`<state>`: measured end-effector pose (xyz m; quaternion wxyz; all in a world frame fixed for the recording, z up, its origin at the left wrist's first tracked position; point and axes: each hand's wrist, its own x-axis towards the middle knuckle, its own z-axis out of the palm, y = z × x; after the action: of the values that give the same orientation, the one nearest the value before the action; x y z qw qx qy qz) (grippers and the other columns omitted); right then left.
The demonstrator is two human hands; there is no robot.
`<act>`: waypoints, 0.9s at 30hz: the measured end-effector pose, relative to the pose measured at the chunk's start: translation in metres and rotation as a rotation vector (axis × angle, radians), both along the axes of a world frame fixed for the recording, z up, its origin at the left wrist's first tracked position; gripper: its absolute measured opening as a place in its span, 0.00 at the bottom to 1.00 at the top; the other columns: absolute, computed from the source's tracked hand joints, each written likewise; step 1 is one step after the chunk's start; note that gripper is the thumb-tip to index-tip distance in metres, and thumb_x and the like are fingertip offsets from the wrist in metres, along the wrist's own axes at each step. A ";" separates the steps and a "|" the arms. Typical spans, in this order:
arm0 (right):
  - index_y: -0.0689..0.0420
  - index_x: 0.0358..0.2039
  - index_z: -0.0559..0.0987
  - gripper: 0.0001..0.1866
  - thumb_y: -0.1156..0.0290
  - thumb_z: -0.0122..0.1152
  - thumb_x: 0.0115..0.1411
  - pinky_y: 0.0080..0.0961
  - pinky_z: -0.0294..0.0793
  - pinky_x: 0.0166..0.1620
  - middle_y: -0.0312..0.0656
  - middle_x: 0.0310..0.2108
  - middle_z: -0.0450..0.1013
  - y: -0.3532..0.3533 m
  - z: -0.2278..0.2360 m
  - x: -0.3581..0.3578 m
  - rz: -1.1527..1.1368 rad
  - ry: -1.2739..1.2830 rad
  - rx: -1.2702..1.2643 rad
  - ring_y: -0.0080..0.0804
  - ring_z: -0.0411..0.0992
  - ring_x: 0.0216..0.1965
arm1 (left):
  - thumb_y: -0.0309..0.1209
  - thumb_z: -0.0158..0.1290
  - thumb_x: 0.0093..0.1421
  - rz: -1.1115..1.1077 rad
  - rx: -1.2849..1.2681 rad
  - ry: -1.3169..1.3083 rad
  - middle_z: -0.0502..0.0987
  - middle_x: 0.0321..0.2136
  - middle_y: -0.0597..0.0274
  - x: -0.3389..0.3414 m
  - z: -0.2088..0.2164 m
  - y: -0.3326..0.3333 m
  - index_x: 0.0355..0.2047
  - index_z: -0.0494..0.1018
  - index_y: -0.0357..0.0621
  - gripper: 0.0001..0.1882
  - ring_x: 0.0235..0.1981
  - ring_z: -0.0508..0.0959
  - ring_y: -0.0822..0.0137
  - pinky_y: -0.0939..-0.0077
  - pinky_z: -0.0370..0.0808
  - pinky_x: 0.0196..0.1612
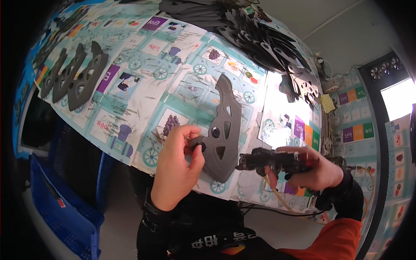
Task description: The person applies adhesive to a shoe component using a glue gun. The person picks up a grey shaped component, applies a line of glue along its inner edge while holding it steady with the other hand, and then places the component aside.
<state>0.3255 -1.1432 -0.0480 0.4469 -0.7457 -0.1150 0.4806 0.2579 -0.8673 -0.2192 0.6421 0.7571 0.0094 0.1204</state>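
A dark grey curved plastic panel (232, 123) with cut-out openings lies on the paper-covered table in front of me. Thumb and fingers of my left hand (177, 162) close around a small black round piece (199, 146) at the panel's left lobe. Just above it, another black round piece (215, 132) sits in the panel. In my right hand (314, 169) is a black hand-held air tool (273, 160) with a yellowish hose. Its tip points left, close to the panel's lower right edge; whether it touches cannot be made out.
Three similar grey panels (89, 78) lie at the left of the table. A large heap of dark panels (260, 39) covers the far side. Blue plastic crates (65, 208) stand below the table's left edge. The yellowish hose (284, 203) and a dark cable hang near the front right.
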 end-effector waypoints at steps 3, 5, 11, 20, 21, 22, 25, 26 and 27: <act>0.63 0.57 0.77 0.24 0.85 0.55 0.58 0.22 0.74 0.34 0.34 0.40 0.81 -0.002 -0.011 -0.005 0.060 -0.094 -0.019 0.20 0.75 0.32 | 0.14 0.57 0.65 0.048 0.250 -0.083 0.79 0.47 0.52 0.001 -0.003 -0.006 0.54 0.74 0.36 0.17 0.41 0.83 0.61 0.70 0.81 0.46; 0.63 0.56 0.77 0.24 0.84 0.55 0.57 0.23 0.73 0.35 0.34 0.38 0.80 -0.002 -0.017 -0.004 0.114 -0.147 -0.092 0.21 0.73 0.31 | 0.15 0.58 0.64 0.062 0.396 -0.176 0.78 0.48 0.51 0.002 -0.006 -0.008 0.54 0.74 0.36 0.18 0.44 0.82 0.54 0.65 0.80 0.48; 0.64 0.54 0.78 0.22 0.83 0.56 0.56 0.25 0.73 0.38 0.36 0.35 0.79 0.010 -0.020 -0.004 0.089 -0.232 -0.064 0.23 0.72 0.31 | 0.22 0.64 0.62 -0.018 0.358 -0.192 0.77 0.50 0.51 -0.002 -0.009 -0.009 0.57 0.75 0.35 0.22 0.51 0.78 0.47 0.56 0.77 0.53; 0.66 0.53 0.78 0.25 0.86 0.52 0.53 0.23 0.74 0.40 0.37 0.36 0.79 0.013 0.009 -0.014 -0.172 -0.215 -0.093 0.22 0.74 0.35 | 0.21 0.67 0.57 0.049 0.522 -0.083 0.75 0.46 0.54 0.005 0.010 -0.030 0.61 0.73 0.38 0.30 0.54 0.75 0.48 0.54 0.73 0.57; 0.66 0.53 0.78 0.24 0.86 0.53 0.54 0.23 0.74 0.40 0.36 0.35 0.79 0.012 0.009 -0.015 -0.145 -0.240 -0.097 0.22 0.73 0.34 | 0.21 0.67 0.57 0.054 0.411 -0.085 0.75 0.46 0.54 0.006 0.011 -0.029 0.61 0.73 0.39 0.30 0.52 0.76 0.49 0.55 0.74 0.54; 0.66 0.53 0.79 0.24 0.86 0.54 0.54 0.23 0.73 0.39 0.36 0.34 0.79 0.010 0.008 -0.014 -0.118 -0.265 -0.100 0.22 0.73 0.32 | 0.20 0.67 0.57 0.045 0.307 -0.075 0.76 0.46 0.53 0.006 0.012 -0.025 0.61 0.73 0.40 0.30 0.50 0.78 0.50 0.57 0.75 0.52; 0.64 0.53 0.79 0.20 0.83 0.59 0.59 0.24 0.71 0.35 0.36 0.32 0.78 0.004 0.003 -0.011 0.057 -0.327 -0.131 0.21 0.70 0.28 | 0.19 0.66 0.58 0.050 0.204 -0.017 0.80 0.43 0.51 0.004 0.012 -0.012 0.57 0.76 0.39 0.25 0.39 0.82 0.54 0.63 0.79 0.41; 0.63 0.54 0.79 0.19 0.82 0.62 0.61 0.25 0.69 0.33 0.36 0.30 0.77 0.003 -0.001 -0.011 0.075 -0.337 -0.128 0.21 0.69 0.27 | 0.19 0.66 0.59 0.040 0.221 0.004 0.80 0.43 0.51 0.003 0.011 -0.009 0.55 0.77 0.38 0.23 0.38 0.82 0.55 0.63 0.79 0.41; 0.63 0.54 0.79 0.18 0.80 0.64 0.62 0.26 0.68 0.32 0.36 0.29 0.77 0.002 -0.004 -0.011 0.102 -0.373 -0.103 0.21 0.68 0.26 | 0.19 0.67 0.59 0.031 0.236 0.026 0.81 0.42 0.51 0.001 0.009 -0.005 0.53 0.78 0.37 0.21 0.37 0.82 0.55 0.64 0.79 0.40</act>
<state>0.3147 -1.1408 -0.0518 0.3542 -0.8368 -0.2087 0.3616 0.2593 -0.8723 -0.2099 0.5462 0.8288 0.0151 0.1209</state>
